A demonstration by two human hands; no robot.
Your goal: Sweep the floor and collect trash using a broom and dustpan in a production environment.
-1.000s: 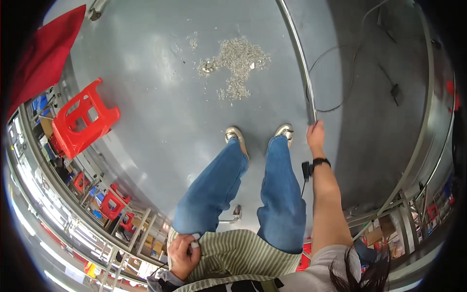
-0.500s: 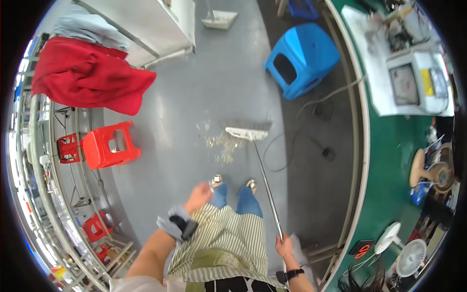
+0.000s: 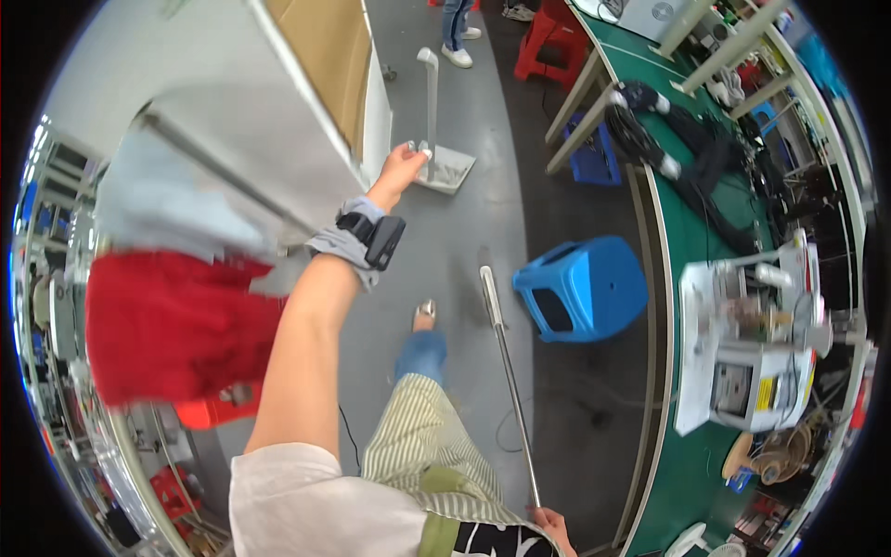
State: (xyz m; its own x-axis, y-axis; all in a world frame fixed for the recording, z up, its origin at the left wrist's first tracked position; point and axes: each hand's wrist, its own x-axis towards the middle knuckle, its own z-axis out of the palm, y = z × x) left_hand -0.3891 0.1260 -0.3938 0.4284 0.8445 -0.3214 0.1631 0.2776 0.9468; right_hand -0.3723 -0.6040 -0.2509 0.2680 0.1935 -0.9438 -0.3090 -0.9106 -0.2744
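Grey, smooth concrete floor (image 3: 464, 223) runs ahead of me, and standing on it is a long-handled dustpan (image 3: 444, 165): a pale, flat-bottomed scoop with a straight upright tube for a handle, curved over at the top. I have my left hand (image 3: 399, 172) stretched far forward, fingers curled loosely toward that handle at about its lower part; from this view I cannot tell whether they close on it or only brush it. On that wrist sits a black boxy device (image 3: 380, 239) on a grey fabric cuff. Low at the bottom edge, my right hand (image 3: 549, 522) is wrapped around the near end of a slim metal broom handle (image 3: 509, 390), a thin shiny rod that slants up and away to a paler grip end just beside a blue plastic stool (image 3: 583, 288), which is rounded and glossy with a slot in its side. To my left a red cloth (image 3: 172, 325) and a pale grey one hang soft and blurred off a metal rail, next to a white panel with a brown cardboard face. On my right a green-topped workbench (image 3: 687, 464) curves along, carrying a white boxy machine (image 3: 752, 362) and black cables. I wear a striped apron and blue jeans.
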